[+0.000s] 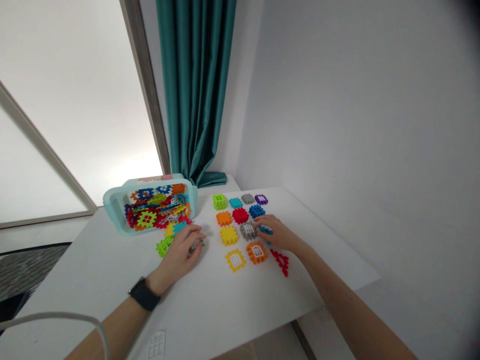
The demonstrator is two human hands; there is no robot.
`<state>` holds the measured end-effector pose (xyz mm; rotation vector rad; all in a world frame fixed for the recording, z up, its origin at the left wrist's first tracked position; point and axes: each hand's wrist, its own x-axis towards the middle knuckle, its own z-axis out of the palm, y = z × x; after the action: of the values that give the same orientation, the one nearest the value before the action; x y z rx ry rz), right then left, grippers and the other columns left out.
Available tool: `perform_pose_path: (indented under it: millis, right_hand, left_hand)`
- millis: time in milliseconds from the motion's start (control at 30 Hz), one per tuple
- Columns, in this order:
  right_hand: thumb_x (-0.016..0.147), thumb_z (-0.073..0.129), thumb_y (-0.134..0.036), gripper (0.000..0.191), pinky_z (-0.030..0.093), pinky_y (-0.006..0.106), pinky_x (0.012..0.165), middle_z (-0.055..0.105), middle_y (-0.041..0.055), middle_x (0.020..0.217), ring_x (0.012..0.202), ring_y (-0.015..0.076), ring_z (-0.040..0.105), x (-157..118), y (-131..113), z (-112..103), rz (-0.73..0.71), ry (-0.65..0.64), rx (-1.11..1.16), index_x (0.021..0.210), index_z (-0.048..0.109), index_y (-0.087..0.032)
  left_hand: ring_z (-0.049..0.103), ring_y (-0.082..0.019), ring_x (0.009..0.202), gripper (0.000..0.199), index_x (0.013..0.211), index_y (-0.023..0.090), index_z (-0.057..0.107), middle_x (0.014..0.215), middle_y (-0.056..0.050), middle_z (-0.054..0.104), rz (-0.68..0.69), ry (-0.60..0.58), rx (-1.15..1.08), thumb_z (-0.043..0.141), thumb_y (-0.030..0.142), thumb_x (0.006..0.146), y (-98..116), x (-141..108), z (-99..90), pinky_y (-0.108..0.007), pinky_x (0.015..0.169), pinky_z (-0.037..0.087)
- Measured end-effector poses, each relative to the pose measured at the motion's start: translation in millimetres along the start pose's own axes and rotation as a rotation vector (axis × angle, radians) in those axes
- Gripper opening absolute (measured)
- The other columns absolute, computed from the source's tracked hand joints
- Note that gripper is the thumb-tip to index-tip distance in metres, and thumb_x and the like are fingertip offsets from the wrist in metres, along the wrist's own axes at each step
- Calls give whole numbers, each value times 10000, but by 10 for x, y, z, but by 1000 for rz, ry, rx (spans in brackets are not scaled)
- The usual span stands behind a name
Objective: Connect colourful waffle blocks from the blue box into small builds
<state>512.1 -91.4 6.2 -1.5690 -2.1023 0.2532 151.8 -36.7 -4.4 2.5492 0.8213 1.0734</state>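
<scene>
- The left hand is held low over the white table, palm down, with the forearm coming in from the lower left and a black smartwatch worn on the wrist.
- The left hand is curled closed around a small grey interlocking block, which is partly hidden by the fingers and is held just above or on the tabletop.
- A teal block is seen just beyond the left fingertips, with a yellow block beside it and a lime-green block near the hand's outer edge.
- The right hand is reached across from the lower right, with the arm extended and the fingers pointed toward the left hand.
- The right fingers are laid over a blue block; whether that block is gripped cannot be told.
- A grey gear-edged block is placed just beside the right fingertips.
- Further blocks are laid out in loose rows between the hands and the table's far edge, including lime-green, red and purple ones.
- A yellow window block, an orange window block and a red triangular block are placed nearest the person.
- A pale teal plastic storage box is tipped on its side at the far left of the table, filled with mixed blocks.
- A white cable is seen at the lower left, and a teal curtain hangs behind the table.
</scene>
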Motion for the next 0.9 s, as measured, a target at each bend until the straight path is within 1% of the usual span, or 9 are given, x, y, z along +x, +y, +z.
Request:
perform_pose_path:
  millis: [167,267,367,467,633,767,900]
  right_hand:
    - [836,563,-165,299,438,490,1061,721,59,1171,1179,255,604,11,-14,42,-26,20,-7,1074,718,-255]
    - [799,567,-127,367,428,491,1068,717,54,1176,1186,251,595,40,-23,45,-47,-11,-5,1117,700,-252]
    - [782,602,-139,359,409,519,1076,707,52,1195,1216,270,574,70,-25,32,-43,-71,-31,1104,705,-260]
    - [787,613,-153,339,397,530,1079,696,56,1218,1229,279,565,82,-14,27,-32,-101,-51,1090,715,-268]
    - [796,598,-144,348,403,498,1071,715,52,1181,1193,270,579,68,-4,29,-5,-120,-21,1105,715,-256]
    - [798,602,-149,344,398,471,1070,718,59,1170,1188,269,576,59,-45,9,51,-154,-8,1107,719,-246]
    - [790,598,-127,354,399,448,1066,718,58,1166,1185,263,580,56,-81,-1,64,-161,-7,1097,722,-253]
  left_hand:
    - [596,-246,1134,189,1031,220,657,1184,-111,612,2,-13,5,487,215,949,5,-1,-7,-436,997,507]
    - [593,-247,1143,187,1034,218,653,1192,-112,607,1,-24,7,486,211,950,11,-4,-11,-435,997,503]
    - [593,-242,1141,183,1036,219,650,1193,-111,606,3,-24,7,488,211,952,11,-6,-11,-426,993,504]
    - [596,-239,1134,180,1032,223,655,1187,-104,612,0,-22,4,496,213,950,9,-7,-12,-415,993,504]
    - [589,-242,1144,188,1049,216,652,1197,-110,600,6,-25,11,486,219,959,13,-8,-17,-420,998,500]
    - [582,-240,1150,192,1055,204,645,1200,-119,594,13,-34,19,476,217,964,9,-9,-12,-423,999,499]
    - [579,-244,1158,195,1058,202,644,1205,-121,592,15,-37,18,475,218,963,-2,-10,-7,-428,1006,496]
